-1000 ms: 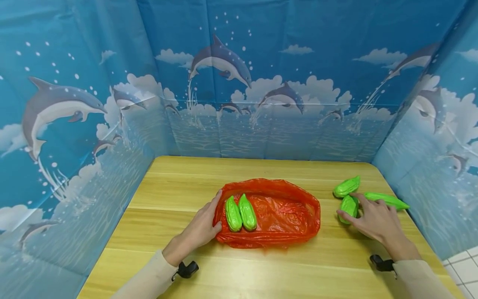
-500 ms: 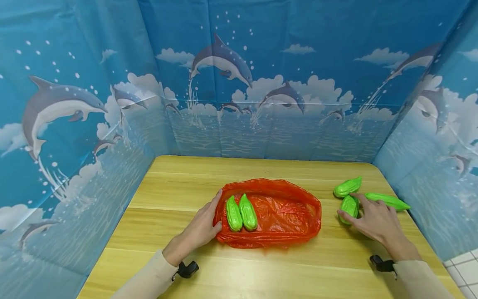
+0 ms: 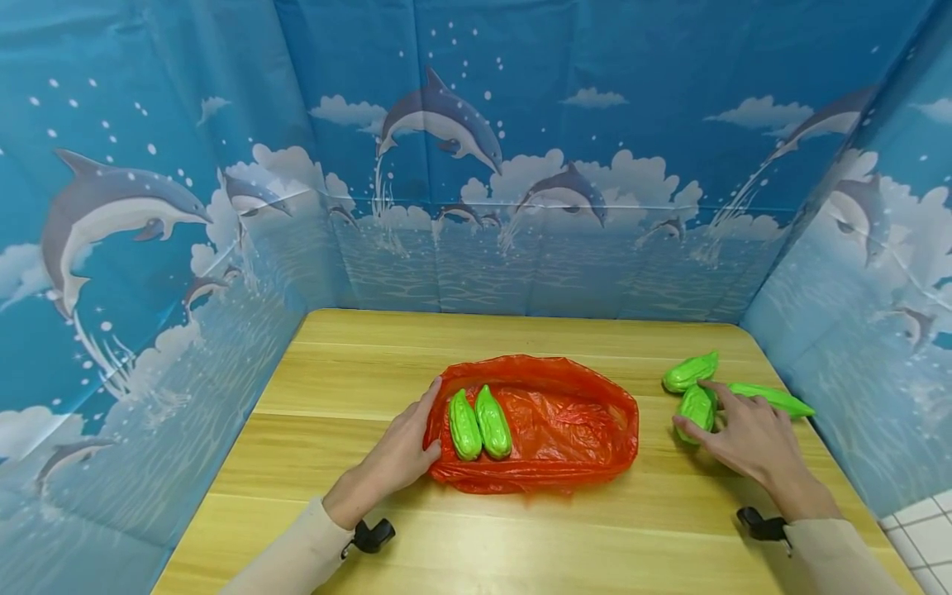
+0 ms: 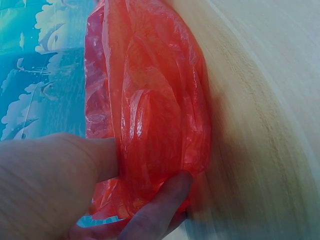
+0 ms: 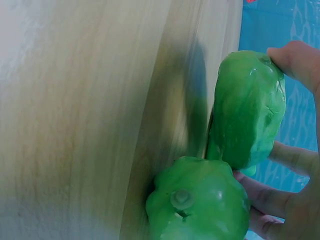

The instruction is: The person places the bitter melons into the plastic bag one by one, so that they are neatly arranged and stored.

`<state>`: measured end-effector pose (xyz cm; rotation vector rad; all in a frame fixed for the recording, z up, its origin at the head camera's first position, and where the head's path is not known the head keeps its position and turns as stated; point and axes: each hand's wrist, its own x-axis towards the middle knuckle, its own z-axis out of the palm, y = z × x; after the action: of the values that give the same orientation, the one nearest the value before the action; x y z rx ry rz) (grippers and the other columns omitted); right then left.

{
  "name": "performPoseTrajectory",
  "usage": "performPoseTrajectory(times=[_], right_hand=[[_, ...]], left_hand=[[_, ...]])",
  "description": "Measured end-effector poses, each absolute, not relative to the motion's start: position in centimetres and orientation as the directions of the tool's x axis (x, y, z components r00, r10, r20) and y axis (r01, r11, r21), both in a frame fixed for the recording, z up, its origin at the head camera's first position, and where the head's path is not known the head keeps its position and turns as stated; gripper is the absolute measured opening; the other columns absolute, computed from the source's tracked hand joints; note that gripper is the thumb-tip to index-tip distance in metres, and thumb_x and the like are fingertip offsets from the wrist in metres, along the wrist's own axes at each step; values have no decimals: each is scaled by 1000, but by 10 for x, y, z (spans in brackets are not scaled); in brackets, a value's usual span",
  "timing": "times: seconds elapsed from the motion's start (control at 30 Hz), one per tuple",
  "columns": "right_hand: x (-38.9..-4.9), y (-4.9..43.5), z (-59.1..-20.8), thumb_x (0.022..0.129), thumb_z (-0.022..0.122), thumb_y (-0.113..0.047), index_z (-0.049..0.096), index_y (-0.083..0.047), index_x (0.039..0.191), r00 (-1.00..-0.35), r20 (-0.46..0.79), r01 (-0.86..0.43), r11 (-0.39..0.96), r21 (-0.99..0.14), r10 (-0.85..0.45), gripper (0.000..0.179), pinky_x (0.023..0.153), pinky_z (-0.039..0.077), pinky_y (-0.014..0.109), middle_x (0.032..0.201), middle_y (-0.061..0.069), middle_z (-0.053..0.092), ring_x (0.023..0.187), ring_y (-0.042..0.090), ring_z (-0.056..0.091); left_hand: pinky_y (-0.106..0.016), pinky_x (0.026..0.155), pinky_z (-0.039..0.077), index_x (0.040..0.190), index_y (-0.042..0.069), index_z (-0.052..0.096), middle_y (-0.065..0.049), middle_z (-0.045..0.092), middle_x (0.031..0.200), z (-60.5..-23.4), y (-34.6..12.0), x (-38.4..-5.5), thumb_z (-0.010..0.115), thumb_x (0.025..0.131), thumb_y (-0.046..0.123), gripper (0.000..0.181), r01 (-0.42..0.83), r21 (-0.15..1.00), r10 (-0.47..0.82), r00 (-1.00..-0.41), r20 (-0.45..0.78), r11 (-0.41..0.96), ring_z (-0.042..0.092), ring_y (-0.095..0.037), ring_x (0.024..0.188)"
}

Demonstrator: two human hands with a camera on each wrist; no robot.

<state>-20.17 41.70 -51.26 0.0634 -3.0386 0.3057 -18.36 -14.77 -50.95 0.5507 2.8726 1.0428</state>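
Note:
A red plastic bag point(image 3: 554, 430) lies on the table with its mouth facing up. Two glossy green bitter melons point(image 3: 494, 423) rest side by side at its left end. My left hand point(image 3: 402, 442) grips the bag's left edge; the left wrist view shows thumb and fingers on the crumpled film point(image 4: 150, 110). At the right, my right hand point(image 3: 751, 438) pinches a similar bitter melon point(image 3: 695, 411) between thumb and fingers. In the right wrist view this melon point(image 5: 249, 110) is tilted, thumb at one end. Another melon point(image 3: 769, 398) lies against the right hand's fingers, partly hidden.
One more green bitter melon point(image 3: 690, 372) lies just behind the pinched one. The wooden table point(image 3: 483, 537) is enclosed by blue dolphin-print curtains point(image 3: 543, 248) at the back and both sides. White floor tiles point(image 3: 925, 537) show at the lower right.
The pinched bitter melon has shifted very slightly up in the head view. Both hands otherwise stay in place, and the bag and other melons have not moved.

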Motion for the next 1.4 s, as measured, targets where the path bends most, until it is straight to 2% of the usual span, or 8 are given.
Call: performPoseTrajectory(times=[0.23,0.43,0.67,0.87,1.23,1.4], right_hand=[[-200,415,-509,101,75,-77,53,-3,168,-990,134,-67,978,-199,-41,103,79,53,78,129,41,77,115,70,66],[-200,413,-507,100,76,-76,54,-3,167,-986,159,-74,978,-193,-43,102,72,54,71,127,40,78,110,67,68],[-200,411,-505,99,77,-75,56,-3,166,-981,191,-81,978,-191,-44,101,63,51,59,123,37,80,101,61,69],[-199,408,-502,99,79,-74,56,-5,167,-974,221,-90,977,-195,-46,100,63,49,55,118,36,80,95,57,69],[-198,391,-491,98,84,-67,58,-9,167,-955,291,-136,961,-243,-62,93,71,49,65,123,38,79,103,62,69],[-196,381,-484,99,85,-64,56,-10,169,-953,296,-149,947,-283,-62,93,80,50,73,127,38,78,111,63,69]], left_hand=[[-62,129,55,186,4,21,-33,50,178,-510,-148,-184,78,102,-4,102,321,628,340,-936,96,708,59,-52,159],[-62,129,55,186,4,21,-33,50,178,-511,-148,-185,78,103,-4,102,317,630,336,-937,93,709,59,-52,159],[-61,128,56,187,5,21,-32,51,177,-511,-148,-185,78,103,-3,102,315,627,336,-938,89,713,59,-51,159],[-61,128,56,187,5,20,-32,51,177,-511,-148,-184,78,103,-3,102,315,628,337,-937,89,711,60,-51,159],[-61,125,59,187,4,21,-34,53,175,-509,-148,-184,78,103,-3,101,322,636,341,-935,97,701,61,-51,157],[-62,125,58,186,4,21,-34,52,175,-508,-147,-183,78,103,-3,101,318,636,338,-936,95,703,61,-51,157]])
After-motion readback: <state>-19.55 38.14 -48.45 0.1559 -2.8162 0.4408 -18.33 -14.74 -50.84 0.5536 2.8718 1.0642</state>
